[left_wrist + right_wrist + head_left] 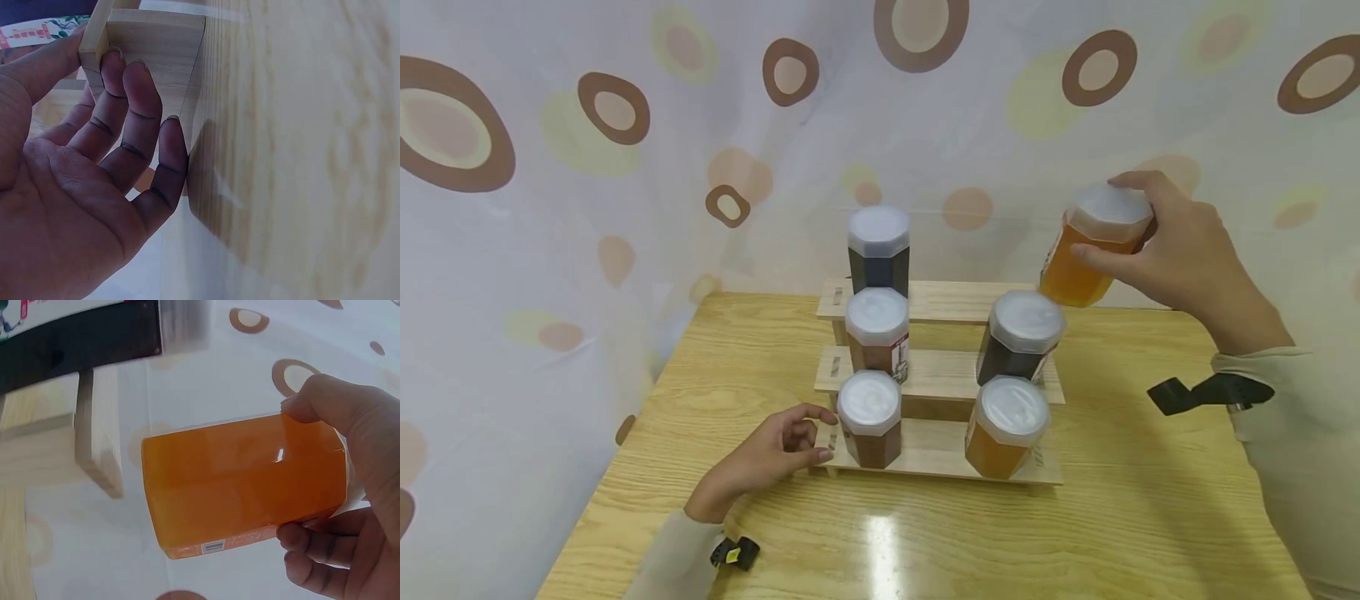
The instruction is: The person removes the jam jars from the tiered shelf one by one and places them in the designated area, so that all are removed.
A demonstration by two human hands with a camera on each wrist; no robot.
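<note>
My right hand (1195,250) holds an amber jar (1086,258) with a white lid in the air, over the right end of the top shelf. In the right wrist view, the thumb and fingers grip the amber jar (244,487) near its lid, and the jar lies apart from the shelf. My left hand (767,454) grips the left end of the three-step wooden rack (932,442) at its lowest shelf. From the left wrist, curled fingers (140,106) touch the rack's end (159,47).
On the rack's left side stand a dark jar (878,258), a brown jar (877,329) and another brown jar (872,421). A dark jar (1018,337) and an amber jar (1006,429) stand on its right. A patterned cloth (820,158) hangs behind the table (760,358).
</note>
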